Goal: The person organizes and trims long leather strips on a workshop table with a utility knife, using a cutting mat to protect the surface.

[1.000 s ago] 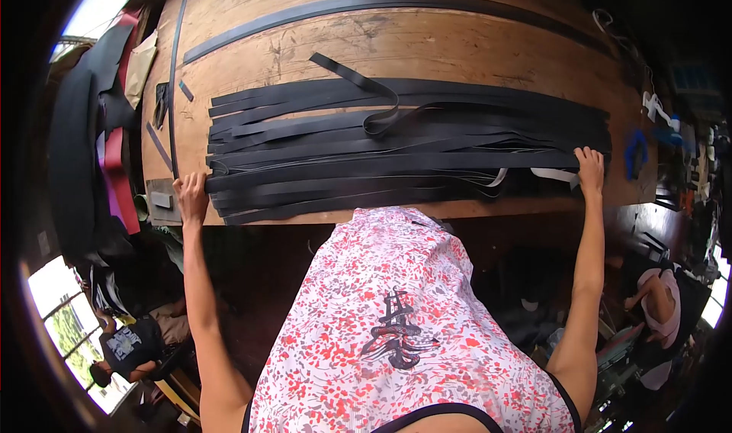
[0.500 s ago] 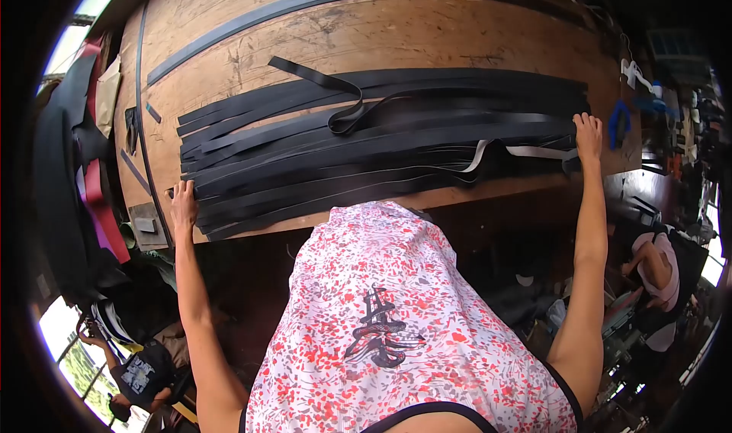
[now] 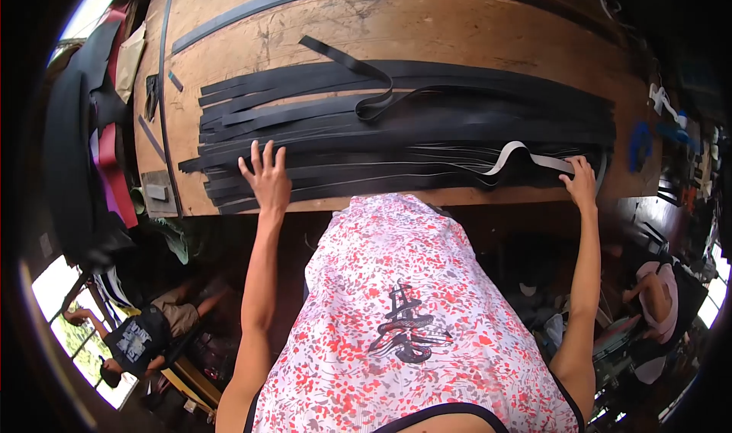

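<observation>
left hand: moved in from the pile's left end, now flat with fingers spread on the long flat black strips | right hand: at their right end, grip unclear | strips: piled lengthwise across the worn wooden counter

strips on table, hands at ends

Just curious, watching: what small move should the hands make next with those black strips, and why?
Probably press the left hand down on the black strips and draw the right hand outward: the twisted strip beside it humps up, pale underside showing.
</observation>
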The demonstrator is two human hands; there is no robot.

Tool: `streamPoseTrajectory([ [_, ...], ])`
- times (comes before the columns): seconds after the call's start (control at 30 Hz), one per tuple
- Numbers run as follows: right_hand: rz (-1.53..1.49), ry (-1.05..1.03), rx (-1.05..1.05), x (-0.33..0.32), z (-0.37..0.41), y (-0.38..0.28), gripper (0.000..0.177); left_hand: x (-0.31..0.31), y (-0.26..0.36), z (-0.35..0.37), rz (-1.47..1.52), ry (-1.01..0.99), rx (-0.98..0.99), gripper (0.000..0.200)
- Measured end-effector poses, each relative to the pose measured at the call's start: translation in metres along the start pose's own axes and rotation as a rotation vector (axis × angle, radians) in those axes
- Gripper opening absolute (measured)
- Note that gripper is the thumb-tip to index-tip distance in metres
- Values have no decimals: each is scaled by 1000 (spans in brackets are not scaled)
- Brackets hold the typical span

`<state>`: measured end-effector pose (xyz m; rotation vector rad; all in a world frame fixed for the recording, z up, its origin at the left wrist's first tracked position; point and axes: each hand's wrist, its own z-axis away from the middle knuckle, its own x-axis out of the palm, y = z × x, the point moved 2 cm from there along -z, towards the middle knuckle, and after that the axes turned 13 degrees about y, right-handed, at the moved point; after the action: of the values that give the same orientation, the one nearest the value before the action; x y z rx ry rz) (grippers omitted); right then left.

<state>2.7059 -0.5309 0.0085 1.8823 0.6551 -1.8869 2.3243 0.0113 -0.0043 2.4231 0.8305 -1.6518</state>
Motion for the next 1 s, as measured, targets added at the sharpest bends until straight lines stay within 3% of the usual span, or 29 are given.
streamPoseTrajectory([
  [0.07,4,-14,22,19,12,8,45,-5,15,-1,72,3,23,34],
  [0.13,9,37,41,30,17,15,40,24,18,23,467,-132,32,32],
  [0.2,-17,44,68,40,17,27,28,31,32,37,560,-201,-9,33],
  [0.3,-3,28,32,52,17,39,19,52,32,55,553,-229,-40,35],
  [0.47,-51,-63,29,56,8,35,37,66,25,63,581,-285,-141,30],
  [0.67,-50,-100,66,68,-8,24,31,74,9,63,563,-289,-194,36],
  [0.73,-127,-6,55,62,-13,10,35,77,0,62,595,-291,-215,33],
  [0.87,-37,-70,49,67,-21,1,40,80,-16,56,626,-381,-220,33],
  [1.0,40,-177,103,48,-31,-17,37,85,-42,45,483,-167,-351,33],
])
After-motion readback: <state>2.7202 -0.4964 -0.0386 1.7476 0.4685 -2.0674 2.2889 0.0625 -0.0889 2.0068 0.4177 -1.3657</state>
